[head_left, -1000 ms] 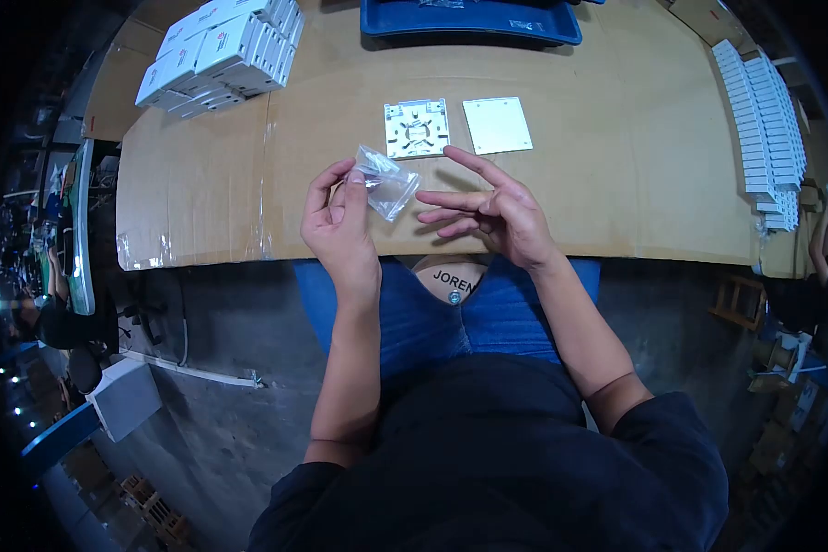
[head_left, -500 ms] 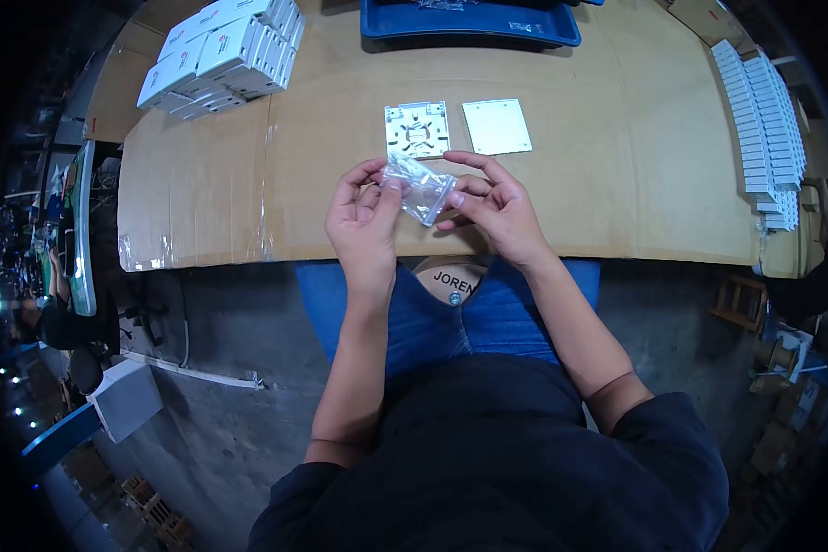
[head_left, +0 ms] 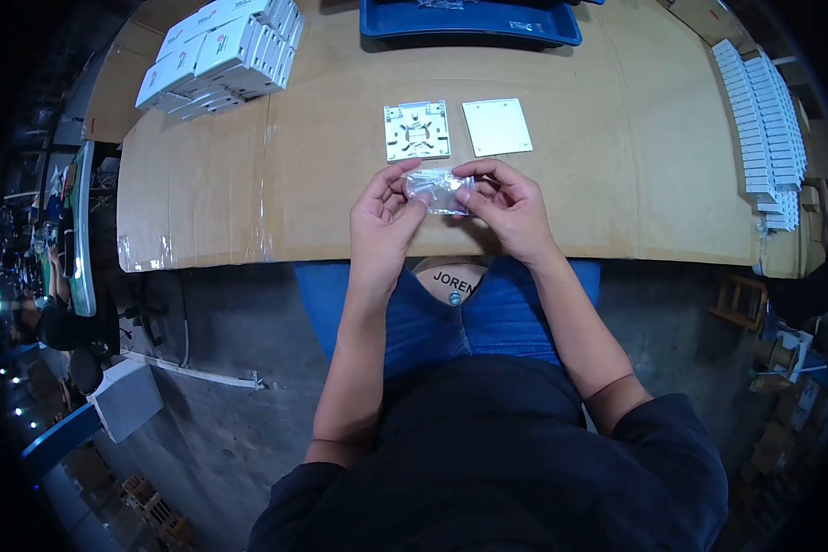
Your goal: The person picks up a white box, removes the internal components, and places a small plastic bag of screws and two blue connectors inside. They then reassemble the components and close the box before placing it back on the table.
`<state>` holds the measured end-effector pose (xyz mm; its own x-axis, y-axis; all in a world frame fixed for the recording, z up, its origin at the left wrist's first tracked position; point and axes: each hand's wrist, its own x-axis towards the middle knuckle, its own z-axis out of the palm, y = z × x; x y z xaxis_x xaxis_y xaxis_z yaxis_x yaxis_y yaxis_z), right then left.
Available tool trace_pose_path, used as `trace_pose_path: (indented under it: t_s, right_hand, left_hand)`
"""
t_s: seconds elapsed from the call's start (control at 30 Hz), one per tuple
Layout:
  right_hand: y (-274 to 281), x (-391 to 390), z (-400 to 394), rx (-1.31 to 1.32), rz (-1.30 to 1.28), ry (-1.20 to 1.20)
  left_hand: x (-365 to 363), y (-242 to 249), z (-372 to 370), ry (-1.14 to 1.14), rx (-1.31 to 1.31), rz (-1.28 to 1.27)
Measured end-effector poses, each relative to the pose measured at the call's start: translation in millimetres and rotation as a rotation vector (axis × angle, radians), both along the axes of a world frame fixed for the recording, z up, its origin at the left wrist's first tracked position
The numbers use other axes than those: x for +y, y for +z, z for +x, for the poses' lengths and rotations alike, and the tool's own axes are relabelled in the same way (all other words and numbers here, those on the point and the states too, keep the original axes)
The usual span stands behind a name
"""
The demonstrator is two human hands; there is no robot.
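Hands: left hand (head_left: 384, 221) and right hand (head_left: 509, 212) grip clear bag (head_left: 439, 191) near table edge (head_left: 616, 250), open cardboard both sides.

Small bag (head_left: 439, 190) clear, shiny. Base plate (head_left: 417, 130) white with dark cutouts; cover plate (head_left: 497, 126) plain white. Table (head_left: 616, 138) brown cardboard. Tray (head_left: 469, 20) blue. Boxes (head_left: 223, 51) white, red marks.

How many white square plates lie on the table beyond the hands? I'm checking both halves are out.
2. The ribbed base plate lies just beyond the left hand; the plain cover plate lies beside it, beyond the right hand. Both hands hold a clear plastic bag.
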<state>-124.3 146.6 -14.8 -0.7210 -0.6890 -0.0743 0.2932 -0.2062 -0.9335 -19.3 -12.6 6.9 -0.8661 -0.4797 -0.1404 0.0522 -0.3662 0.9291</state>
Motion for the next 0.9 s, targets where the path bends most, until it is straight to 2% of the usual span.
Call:
trace_pose_path:
  t_s: [0.17,0.27,0.3,0.37,0.6,0.7,0.77,0.9]
  right_hand:
    - [-1,5,-7,0.073,0.072,0.021]
    - [4,9,-11,0.039,0.061,0.049]
    - [5,9,-11,0.039,0.060,0.051]
    - [8,9,-10,0.001,0.065,0.064]
    - [3,12,-13,0.126,0.116,0.109]
    - [7,12,-14,0.165,0.158,0.086]
    - [7,12,-14,0.195,0.169,0.067]
    - [8,14,-15,0.171,0.176,0.037]
  left_hand:
    - [-14,-17,6,-0.071,-0.141,-0.142]
    - [-10,-6,4,-0.079,-0.093,-0.245]
    - [-9,-4,4,-0.077,-0.094,-0.245]
    - [-8,-1,5,-0.119,-0.078,-0.091]
    - [-13,1,6,-0.223,-0.136,-0.184]
    - [-13,-4,7,-0.205,-0.148,-0.268]
    - [-11,-2,5,-0.158,-0.120,-0.464]
    - [-12,8,5,-0.176,-0.071,-0.603]
